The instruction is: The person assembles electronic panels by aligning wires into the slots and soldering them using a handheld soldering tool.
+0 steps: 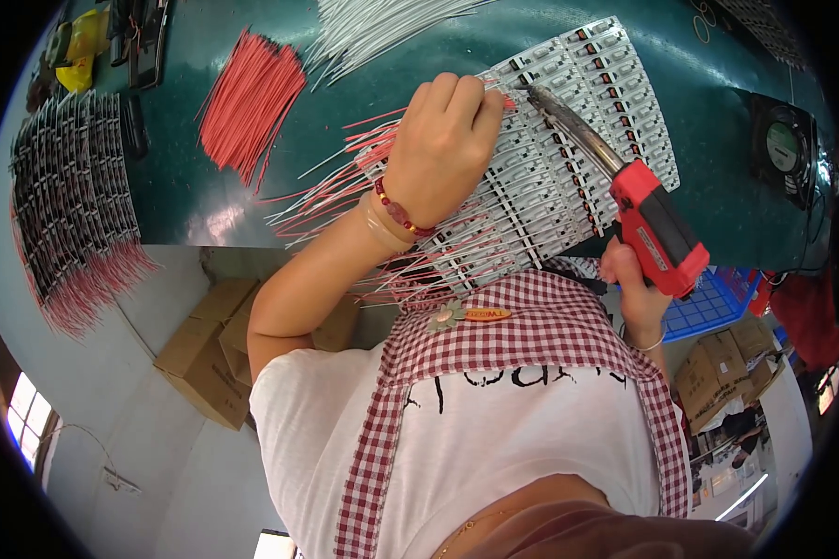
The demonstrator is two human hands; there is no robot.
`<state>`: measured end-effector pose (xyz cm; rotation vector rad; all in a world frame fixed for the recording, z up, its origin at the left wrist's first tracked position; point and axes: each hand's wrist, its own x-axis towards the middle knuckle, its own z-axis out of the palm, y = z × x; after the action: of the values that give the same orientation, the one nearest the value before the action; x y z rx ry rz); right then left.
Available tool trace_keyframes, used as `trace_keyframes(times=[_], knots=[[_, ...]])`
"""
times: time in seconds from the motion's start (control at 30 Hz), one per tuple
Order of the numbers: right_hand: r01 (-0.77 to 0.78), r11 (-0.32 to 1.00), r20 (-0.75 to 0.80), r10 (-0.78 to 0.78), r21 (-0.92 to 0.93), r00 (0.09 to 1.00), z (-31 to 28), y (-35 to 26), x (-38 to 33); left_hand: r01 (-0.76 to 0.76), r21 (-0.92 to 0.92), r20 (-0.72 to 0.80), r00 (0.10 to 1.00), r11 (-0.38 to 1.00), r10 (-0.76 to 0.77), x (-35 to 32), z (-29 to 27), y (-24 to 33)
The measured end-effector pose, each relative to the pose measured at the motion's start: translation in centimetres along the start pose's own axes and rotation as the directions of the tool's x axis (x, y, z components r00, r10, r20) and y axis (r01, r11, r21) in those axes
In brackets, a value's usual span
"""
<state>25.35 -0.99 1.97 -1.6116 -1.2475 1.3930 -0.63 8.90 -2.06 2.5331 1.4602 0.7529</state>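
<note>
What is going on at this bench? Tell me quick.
A person is soldering. The right hand holds a red soldering iron, its metal tip reaching a panel of small circuit boards on the green table. The left hand presses a red wire at the tip. Red and white wires fan out from the boards; a loose red wire bundle lies beyond.

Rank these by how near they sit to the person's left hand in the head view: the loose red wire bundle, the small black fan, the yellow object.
From the left hand:
1. Loose red wire bundle, just to its left on the green bench.
2. Small black fan, far right.
3. Yellow object, top left corner.
Fan and yellow object are nearly level, hard to separate.
</note>
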Motion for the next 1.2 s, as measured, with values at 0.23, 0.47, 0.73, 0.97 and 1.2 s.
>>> trace_keyframes(times=[0.23,0.47,0.73,0.97,1.2], knots=[[0.024,0.999,0.037,-0.026,0.042,0.999,-0.1,-0.3,0.1,0.001,0.035,0.013,1.0,0.999,-0.002,0.0,-0.1,-0.1],[-0.006,0.98,-0.008,0.007,0.2,1.0,-0.2,0.3,-0.6,-0.033,0.023,-0.044,0.998,0.999,0.034,-0.2,-0.6,0.2],[-0.003,0.996,0.054,-0.002,0.093,0.999,-0.3,0.9,-0.5,-0.005,-0.005,0.006,1.0,1.0,0.005,-0.6,0.0,0.7],[0.088,0.989,0.072,-0.08,-0.118,0.994,-0.6,2.2,-0.8,0.015,-0.004,0.002,1.0,1.0,-0.015,-0.5,0.0,0.9],[0.079,0.996,0.028,-0.081,0.037,0.996,-0.7,1.3,-0.8,0.022,0.005,0.006,1.0,1.0,-0.022,-0.5,0.0,1.0]])
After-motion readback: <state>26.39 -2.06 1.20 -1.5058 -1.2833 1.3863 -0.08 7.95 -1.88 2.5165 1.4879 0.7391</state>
